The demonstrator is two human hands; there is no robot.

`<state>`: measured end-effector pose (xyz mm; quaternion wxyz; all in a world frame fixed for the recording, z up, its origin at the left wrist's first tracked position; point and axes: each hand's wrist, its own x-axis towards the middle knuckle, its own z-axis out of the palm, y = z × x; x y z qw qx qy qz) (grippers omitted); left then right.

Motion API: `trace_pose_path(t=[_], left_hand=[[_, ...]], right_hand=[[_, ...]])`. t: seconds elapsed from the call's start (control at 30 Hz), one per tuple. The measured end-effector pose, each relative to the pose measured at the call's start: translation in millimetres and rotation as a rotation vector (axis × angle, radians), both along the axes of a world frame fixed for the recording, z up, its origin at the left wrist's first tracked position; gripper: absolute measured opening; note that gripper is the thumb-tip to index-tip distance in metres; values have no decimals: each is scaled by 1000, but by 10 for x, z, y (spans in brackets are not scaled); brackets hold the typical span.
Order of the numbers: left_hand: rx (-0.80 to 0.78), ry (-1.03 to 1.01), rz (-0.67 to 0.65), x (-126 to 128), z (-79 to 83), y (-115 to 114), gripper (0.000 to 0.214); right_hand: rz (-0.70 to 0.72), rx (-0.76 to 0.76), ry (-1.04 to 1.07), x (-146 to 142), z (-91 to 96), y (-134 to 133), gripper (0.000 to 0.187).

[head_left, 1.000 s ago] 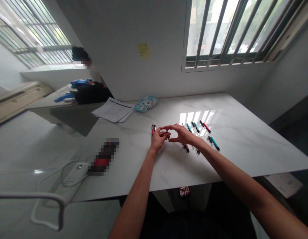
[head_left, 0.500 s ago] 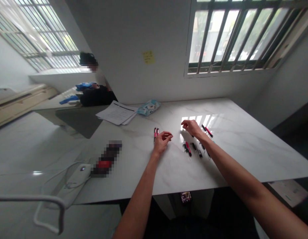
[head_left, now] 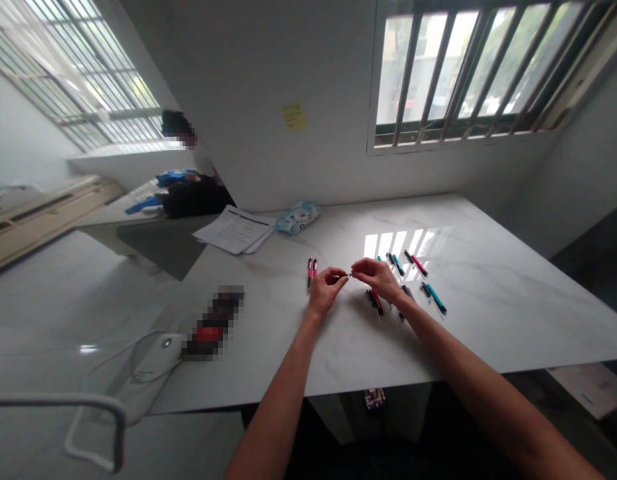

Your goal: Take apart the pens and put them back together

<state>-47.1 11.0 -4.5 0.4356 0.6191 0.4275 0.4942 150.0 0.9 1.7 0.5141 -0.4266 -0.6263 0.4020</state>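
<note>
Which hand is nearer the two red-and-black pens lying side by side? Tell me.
Left. The left hand is close beside the pens, at their near right; the right hand is farther off to their right.

Observed left hand [head_left: 325,291] pinching small dark part [head_left: 341,275] above worktop [head_left: 268,340], right hand [head_left: 377,276] just beside it. Noted two red-and-black pens [head_left: 309,272] beside left hand, red and teal pens [head_left: 434,298] farther right.

The small dark piece [head_left: 341,276] in the left hand [head_left: 324,292] was too small to identify, the fingertips covering part of it. The right hand [head_left: 379,277] partly hid some pen parts [head_left: 377,303]. Writing on the yellow note [head_left: 294,116] was unreadable. Blocky blurring masked a dark-and-red object [head_left: 211,333]. The left edge cut off a white tube [head_left: 53,400].
</note>
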Motion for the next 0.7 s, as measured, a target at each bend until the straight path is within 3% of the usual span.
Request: trace_pose_path(t=[0.4, 0.7], left_hand=[[49, 77, -17, 1, 66, -43, 22], [100, 95, -23, -27, -17, -14, 24]], right_hand=[[63, -1, 19, -16, -22, -3, 25], [88, 14, -55, 12, -17, 0, 26]])
